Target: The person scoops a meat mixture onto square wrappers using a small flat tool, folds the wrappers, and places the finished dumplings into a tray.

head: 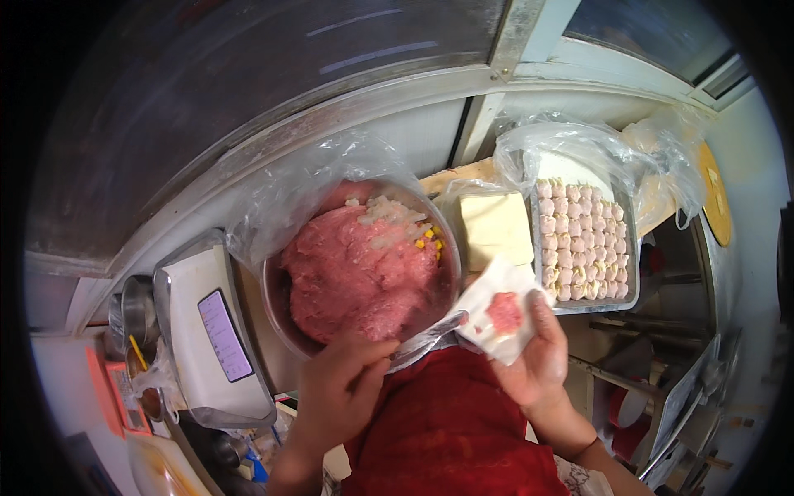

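My left hand grips a shiny metal filling tool, a spatula or flat spoon; its tip touches or hovers at the wrapper's left side. On my upturned right hand lies a pale, square dough wrapper, the thumb over its edge. A dab of pink minced meat sits on that wrapper. Left of it, a large metal bowl holds a mound of raw minced meat, with whitish chopped pieces and yellow corn kernels on top. A stack of wrappers stands beside the bowl.
At right, a metal tray carries rows of filled dumplings. Clear plastic bags crowd behind it. A phone lies on a paper-covered tray at left, near metal bowls. Racks stand lower right.
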`<state>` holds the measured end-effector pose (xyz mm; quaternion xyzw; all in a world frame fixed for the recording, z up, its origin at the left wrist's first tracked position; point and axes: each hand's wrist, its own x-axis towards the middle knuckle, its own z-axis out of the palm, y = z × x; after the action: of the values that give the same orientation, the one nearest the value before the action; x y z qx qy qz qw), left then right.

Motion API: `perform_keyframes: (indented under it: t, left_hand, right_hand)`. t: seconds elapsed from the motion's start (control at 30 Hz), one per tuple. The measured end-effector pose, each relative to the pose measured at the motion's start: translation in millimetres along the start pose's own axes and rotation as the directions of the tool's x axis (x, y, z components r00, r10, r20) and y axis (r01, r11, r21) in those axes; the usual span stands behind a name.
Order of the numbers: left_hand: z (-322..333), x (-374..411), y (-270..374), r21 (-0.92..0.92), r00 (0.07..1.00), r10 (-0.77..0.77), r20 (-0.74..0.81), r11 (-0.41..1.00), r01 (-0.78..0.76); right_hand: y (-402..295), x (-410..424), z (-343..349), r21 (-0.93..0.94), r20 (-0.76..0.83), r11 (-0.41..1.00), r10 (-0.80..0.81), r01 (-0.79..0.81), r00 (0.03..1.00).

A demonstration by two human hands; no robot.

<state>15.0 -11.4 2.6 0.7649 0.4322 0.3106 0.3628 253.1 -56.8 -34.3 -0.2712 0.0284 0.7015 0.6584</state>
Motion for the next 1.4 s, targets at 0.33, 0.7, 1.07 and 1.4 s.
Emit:
perform_keyframes:
  t: [0.33, 0.7, 1.07, 1.4]
  left_hand:
    - [14.8, -9.2, -3.9, 0.228, 0.945, 0.326, -0.003, 0.921, -0.317]
    - [19.7, -1.7, 14.0, 0.468, 0.915, 0.402, -0.028, 0.815, -0.343]
    - [31.4, -1.2, 19.1, 0.529, 0.918, 0.394, -0.042, 0.788, -0.314]
    - [41.3, 2.5, 15.0, 0.444, 0.930, 0.367, -0.033, 0.839, -0.315]
  right_hand:
    - [2.1, 10.6, 10.8, 0.158, 0.227, 0.987, -0.019, -0.017, 0.974]
    - [14.5, 0.3, 10.6, -0.009, 0.234, 0.977, 0.209, -0.213, 0.950]
    - [8.6, -1.7, 23.9, 0.080, 0.061, 0.990, 0.109, -0.114, 0.992]
    - [-1.5, 12.4, -6.2, 0.059, 0.176, 0.996, -0.079, 0.069, 0.981]
